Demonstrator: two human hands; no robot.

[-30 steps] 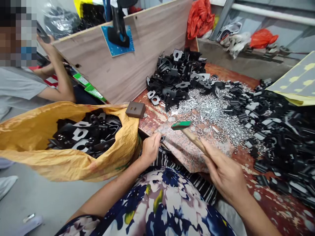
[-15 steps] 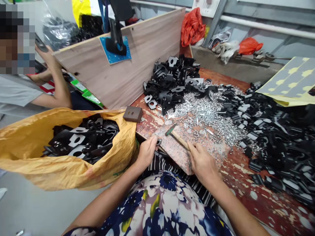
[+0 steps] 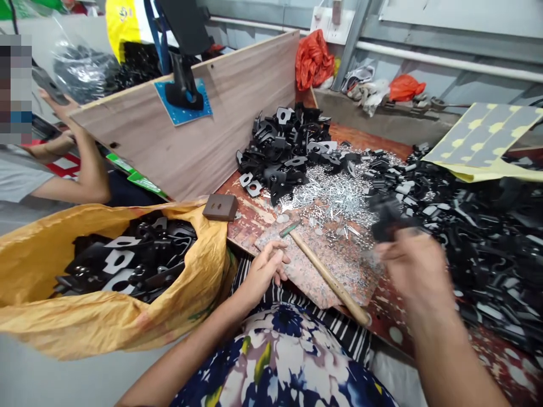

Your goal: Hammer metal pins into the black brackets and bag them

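Observation:
My right hand (image 3: 418,265), blurred by motion, is closed on a black part (image 3: 388,217) beside the pile of small black pieces (image 3: 487,249). A hammer (image 3: 324,271) with a wooden handle lies on the speckled slab (image 3: 305,257), its green head to the upper left. My left hand (image 3: 267,268) rests at the slab's left edge with its fingers partly curled; whether anything is between them is hidden. Behind the slab spreads a heap of silver pins (image 3: 339,195), with larger black pieces (image 3: 275,147) piled to its left.
At the left, a yellow sack (image 3: 38,237) holds black parts. A brown block (image 3: 220,207) sits on the table corner near a wooden partition (image 3: 182,135). Patterned sheets (image 3: 487,135) lie at the right. Beyond the partition sits a person, with an arm (image 3: 91,164) raised.
My right hand has let go of the hammer, moved right and taken a black part. The small piece in my left hand no longer shows. The view has shifted slightly.

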